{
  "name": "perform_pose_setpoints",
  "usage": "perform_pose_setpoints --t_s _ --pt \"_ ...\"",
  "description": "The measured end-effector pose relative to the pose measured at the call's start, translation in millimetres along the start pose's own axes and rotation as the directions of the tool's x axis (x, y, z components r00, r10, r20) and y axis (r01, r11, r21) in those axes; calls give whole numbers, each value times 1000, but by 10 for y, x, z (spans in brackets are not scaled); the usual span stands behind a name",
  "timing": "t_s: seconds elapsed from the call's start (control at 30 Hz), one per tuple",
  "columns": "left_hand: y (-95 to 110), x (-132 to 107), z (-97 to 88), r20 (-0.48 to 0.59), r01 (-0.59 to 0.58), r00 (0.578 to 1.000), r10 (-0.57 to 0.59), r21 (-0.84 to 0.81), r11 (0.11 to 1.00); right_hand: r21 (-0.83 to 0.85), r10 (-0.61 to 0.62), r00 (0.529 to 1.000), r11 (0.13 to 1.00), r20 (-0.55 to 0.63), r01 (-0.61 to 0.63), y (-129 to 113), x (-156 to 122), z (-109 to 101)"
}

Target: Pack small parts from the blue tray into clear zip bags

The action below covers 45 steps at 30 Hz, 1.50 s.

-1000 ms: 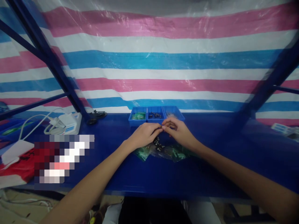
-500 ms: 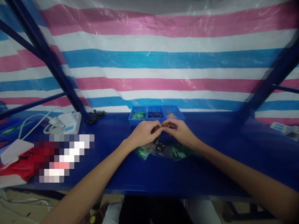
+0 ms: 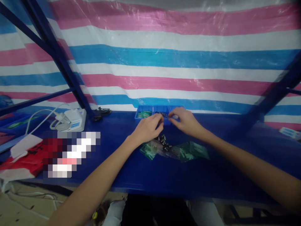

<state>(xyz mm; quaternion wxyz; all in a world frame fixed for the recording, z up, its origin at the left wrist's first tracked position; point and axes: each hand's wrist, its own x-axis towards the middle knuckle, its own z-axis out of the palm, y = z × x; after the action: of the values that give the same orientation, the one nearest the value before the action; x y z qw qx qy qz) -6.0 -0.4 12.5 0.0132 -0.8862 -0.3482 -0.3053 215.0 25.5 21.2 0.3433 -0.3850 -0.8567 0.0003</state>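
Observation:
My left hand [image 3: 148,127] is over the table in front of the blue bins, its thumb and fingers curled close together. Anything between those fingertips is too small to make out. To its right, my right hand [image 3: 185,120] hovers by the right-hand bin, thumb and index finger slightly apart and nothing visible between them. Below the hands lies a small pile of dark and silvery metal parts [image 3: 165,143] on a clear plastic bag [image 3: 172,152]. Green bags [image 3: 149,150] flank this pile on both sides. Similar small dark parts [image 3: 161,114] show in the middle bin, partly hidden.
A three-part blue bin [image 3: 144,118] stands at the table's back, green packets on its left side. Leftward are a white power strip [image 3: 78,121] with cables, a black object [image 3: 101,113] and a red bag [image 3: 35,157]. Blue frame posts [image 3: 63,72] rise at both sides.
My hands, earlier meeting at the fingertips, have come apart. My right hand has moved toward the right-hand bin, uncovering more of the metal parts and green bags. The view has shifted slightly.

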Motion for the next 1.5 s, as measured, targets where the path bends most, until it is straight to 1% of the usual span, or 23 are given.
perform_pose_setpoints --t_s 0.1,0.2,0.3,0.33,0.4,0.5,0.57,0.63,0.87,1.0,1.1,1.2,1.27,1.4,1.5 --pt "-103 -14 -39 -7 36 999 -35 88 996 -148 4 1000 989 -5 -5 117 232 88" --pt "-167 -23 -58 16 44 999 -46 132 990 -183 -6 1000 983 -18 3 126 290 124" --pt "-173 -25 -39 43 25 999 -32 156 987 -162 -54 998 986 -15 51 32 132 76" --pt "-166 -25 -26 50 16 998 -25 162 987 -136 -63 998 989 17 64 -5 50 53" --pt "-147 -24 1 61 5 998 -16 175 985 -51 -70 988 996 135 77 -67 -123 20" --pt "-128 -22 33 72 -4 997 -9 180 984 59 -107 954 994 281 94 -117 -329 29" --pt "-124 -20 41 74 -3 997 -10 177 984 93 -152 932 987 329 128 -128 -408 63" --pt "-123 -17 41 73 8 997 -21 178 984 105 -182 918 982 352 154 -127 -447 100" --pt "-104 -2 50 98 25 994 -43 177 984 48 -157 935 988 318 150 -104 -496 183" --pt "-87 -2 73 115 23 992 -45 185 982 -29 -117 944 991 308 132 -120 -505 179" --pt "-78 -5 82 126 26 991 -50 187 982 -28 -114 951 991 286 128 -116 -500 165" --pt "-74 -6 83 129 32 990 -55 174 984 40 -179 939 984 293 175 -103 -497 170" --pt "-73 -6 81 129 36 990 -58 169 985 66 -200 930 980 308 189 -96 -499 184" --pt "-74 -6 83 139 37 988 -61 169 985 11 -152 938 988 311 156 -92 -501 206" --pt "-74 -9 90 145 31 988 -56 169 985 -33 -145 936 986 320 164 -92 -502 209"
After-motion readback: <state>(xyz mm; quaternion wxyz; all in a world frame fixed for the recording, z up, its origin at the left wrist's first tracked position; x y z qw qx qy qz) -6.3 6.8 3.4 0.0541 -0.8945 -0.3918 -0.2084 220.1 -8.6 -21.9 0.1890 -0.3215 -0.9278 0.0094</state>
